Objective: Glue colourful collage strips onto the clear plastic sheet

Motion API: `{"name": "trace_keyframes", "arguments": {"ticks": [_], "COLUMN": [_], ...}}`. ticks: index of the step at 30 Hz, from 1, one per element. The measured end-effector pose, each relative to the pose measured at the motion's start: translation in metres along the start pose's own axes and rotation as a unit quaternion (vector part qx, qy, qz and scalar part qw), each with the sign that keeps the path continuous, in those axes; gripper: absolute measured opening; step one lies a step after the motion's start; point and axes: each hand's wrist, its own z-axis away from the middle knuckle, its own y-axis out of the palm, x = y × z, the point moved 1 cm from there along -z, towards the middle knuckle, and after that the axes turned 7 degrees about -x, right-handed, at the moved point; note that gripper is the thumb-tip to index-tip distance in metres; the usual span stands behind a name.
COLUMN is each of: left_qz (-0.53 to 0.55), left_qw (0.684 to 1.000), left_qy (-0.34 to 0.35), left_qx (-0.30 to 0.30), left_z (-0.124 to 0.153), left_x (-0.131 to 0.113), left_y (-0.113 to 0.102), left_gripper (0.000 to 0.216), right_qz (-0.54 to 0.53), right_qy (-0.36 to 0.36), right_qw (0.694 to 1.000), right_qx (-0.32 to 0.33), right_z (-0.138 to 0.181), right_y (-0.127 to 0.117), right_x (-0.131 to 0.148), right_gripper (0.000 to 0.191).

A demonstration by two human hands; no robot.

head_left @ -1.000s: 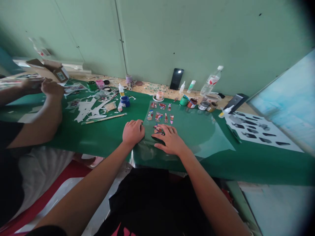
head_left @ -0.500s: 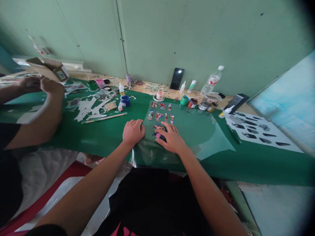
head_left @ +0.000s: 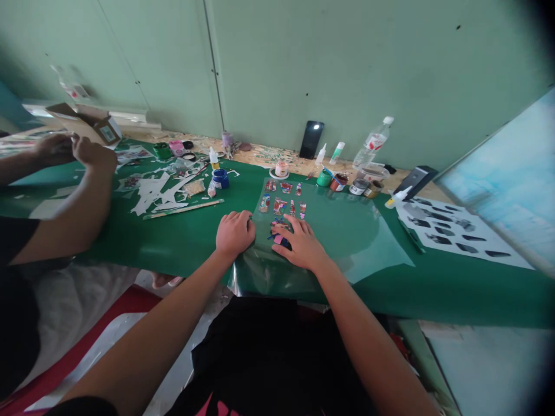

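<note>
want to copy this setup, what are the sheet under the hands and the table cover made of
Sheet: seemingly thin clear plastic film, glossy; glare on it, green showing through. Table cover: smooth, faint sheen, maybe vinyl or card; unclear which.

Both bare forearms are stretched forward, close together, elbows tucked in. The left hand [head_left: 235, 233] is held in a loose fist, knuckles up. The right hand [head_left: 301, 245] is laid flat, palm down, with fingers [head_left: 291, 222] spread and angled leftward.

Scrap [head_left: 278, 237] under right hand [head_left: 303, 248] is showing pink, blue, red; cutouts [head_left: 281, 203] beyond fingertips showing red-multicolour print; mat [head_left: 182, 237] showing dark green.
</note>
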Motion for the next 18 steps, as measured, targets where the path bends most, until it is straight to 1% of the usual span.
{"name": "trace_keyframes", "arguments": {"ticks": [3,10,14,18], "left_qz": [0.001,0.004,0.006,0.007], "left_qw": [1.0,1.0,1.0,1.0], "left_qy": [0.001,0.0,-0.002,0.001], "left_qx": [-0.001,0.002,0.0,0.001], "left_z": [0.0004,0.0003,-0.0001,-0.0002], "left_x": [-0.0001,-0.0001,0.0001,0.0], "left_y": [0.0001,-0.0001,0.0001,-0.0003], "left_gripper": [0.023,0.023,0.023,0.023], "right_qz": [-0.002,-0.013,-0.022,-0.025], "right_qy": [0.003,0.01,0.013,0.019], "right_qw": [1.0,1.0,1.0,0.999], "right_qx": [0.005,-0.008,-0.013,-0.015], "right_z": [-0.0005,-0.0007,-0.0005,-0.0004], "right_y": [0.0004,0.0009,0.001,0.0016], "right_x": [-0.0004,-0.0011,-0.0017,-0.0022], "right_gripper": [0.053,0.054,0.051,0.054]}}
